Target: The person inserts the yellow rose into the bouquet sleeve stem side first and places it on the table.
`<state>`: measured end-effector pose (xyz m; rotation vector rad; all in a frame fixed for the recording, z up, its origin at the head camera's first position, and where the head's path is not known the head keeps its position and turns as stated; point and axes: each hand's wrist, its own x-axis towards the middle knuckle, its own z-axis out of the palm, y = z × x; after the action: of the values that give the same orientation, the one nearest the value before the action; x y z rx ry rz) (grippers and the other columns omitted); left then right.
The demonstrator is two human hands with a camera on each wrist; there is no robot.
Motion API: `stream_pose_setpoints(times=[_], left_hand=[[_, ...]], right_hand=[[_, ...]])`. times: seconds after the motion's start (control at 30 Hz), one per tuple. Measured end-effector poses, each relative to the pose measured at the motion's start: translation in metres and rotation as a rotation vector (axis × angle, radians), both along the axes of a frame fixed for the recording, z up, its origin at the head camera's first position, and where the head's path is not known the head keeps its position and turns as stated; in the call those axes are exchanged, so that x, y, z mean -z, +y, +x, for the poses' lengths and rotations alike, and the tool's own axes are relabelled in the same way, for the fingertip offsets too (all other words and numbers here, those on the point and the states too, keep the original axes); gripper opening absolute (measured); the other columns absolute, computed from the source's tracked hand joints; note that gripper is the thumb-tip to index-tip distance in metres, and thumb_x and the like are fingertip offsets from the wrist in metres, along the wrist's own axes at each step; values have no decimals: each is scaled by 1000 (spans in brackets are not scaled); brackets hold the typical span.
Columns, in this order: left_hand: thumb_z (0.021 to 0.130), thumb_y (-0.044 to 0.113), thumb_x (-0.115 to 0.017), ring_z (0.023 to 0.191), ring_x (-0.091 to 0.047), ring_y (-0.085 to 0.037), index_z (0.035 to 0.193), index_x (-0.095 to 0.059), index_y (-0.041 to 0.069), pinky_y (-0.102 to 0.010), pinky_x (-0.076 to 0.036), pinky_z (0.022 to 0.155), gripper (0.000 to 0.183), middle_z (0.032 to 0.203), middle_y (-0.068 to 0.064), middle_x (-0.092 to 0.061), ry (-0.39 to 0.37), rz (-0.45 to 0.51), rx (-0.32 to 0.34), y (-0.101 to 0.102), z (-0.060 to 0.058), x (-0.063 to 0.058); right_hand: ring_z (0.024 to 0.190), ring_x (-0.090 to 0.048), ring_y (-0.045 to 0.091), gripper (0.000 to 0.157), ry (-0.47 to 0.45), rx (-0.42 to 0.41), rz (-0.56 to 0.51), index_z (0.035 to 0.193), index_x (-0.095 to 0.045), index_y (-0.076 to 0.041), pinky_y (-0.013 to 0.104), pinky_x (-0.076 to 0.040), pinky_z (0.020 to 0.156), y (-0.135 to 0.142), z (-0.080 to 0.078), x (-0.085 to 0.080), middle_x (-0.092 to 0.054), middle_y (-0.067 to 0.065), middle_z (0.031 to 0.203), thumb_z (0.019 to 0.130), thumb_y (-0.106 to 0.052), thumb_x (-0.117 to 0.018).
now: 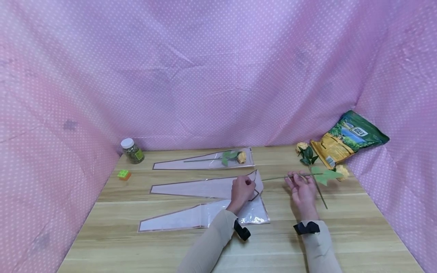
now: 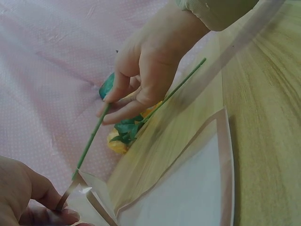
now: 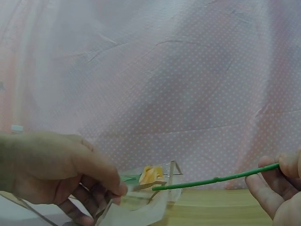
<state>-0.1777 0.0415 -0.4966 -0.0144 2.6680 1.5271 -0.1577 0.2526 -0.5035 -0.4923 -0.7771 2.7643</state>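
My left hand (image 1: 243, 190) pinches the wide mouth of the middle flower sleeve (image 1: 191, 188), a clear tapered bag with a brown border. The mouth stands partly spread, as the left wrist view shows. Between thumb and fingers, my right hand (image 1: 303, 191) holds the stem of an artificial rose (image 1: 342, 173); its pale yellow bloom points right. The free end of its green stem (image 3: 216, 180) reaches the sleeve's mouth. A second rose (image 1: 302, 147) lies behind the right hand, its stem crossing under the held one. In the far sleeve (image 1: 167, 165) lies another yellow rose (image 1: 241, 157).
A third sleeve (image 1: 170, 223) lies nearest me, partly under the left forearm. At the back left stand a white-lidded jar (image 1: 133, 151) and a small green-and-orange block (image 1: 124, 174). A green and yellow bag (image 1: 351, 136) leans at the back right against pink dotted cloth (image 1: 218, 76).
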Motion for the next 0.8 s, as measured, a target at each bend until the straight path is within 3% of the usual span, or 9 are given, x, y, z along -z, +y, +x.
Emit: stream_pose_setpoints(times=[0.37,0.8], left_hand=[[88,13,-67,59,-55,-10,76,-74,10,-21,-42,54,14,69,0,-66,-4,-7,-8,0,1,0],[85,10,-67,61,-54,-9,74,-73,8,-21,-41,56,14,69,-2,-68,60,3,-12,1,0,1]], right_hand=[[82,-73,20,16,-47,16,123,101,-52,-5,35,-62,77,-24,-3,7,-70,9,86,93,6,-59],[79,-74,18,15,-13,29,196,104,-47,-2,33,-62,73,-36,-2,8,-70,6,82,95,7,-55]])
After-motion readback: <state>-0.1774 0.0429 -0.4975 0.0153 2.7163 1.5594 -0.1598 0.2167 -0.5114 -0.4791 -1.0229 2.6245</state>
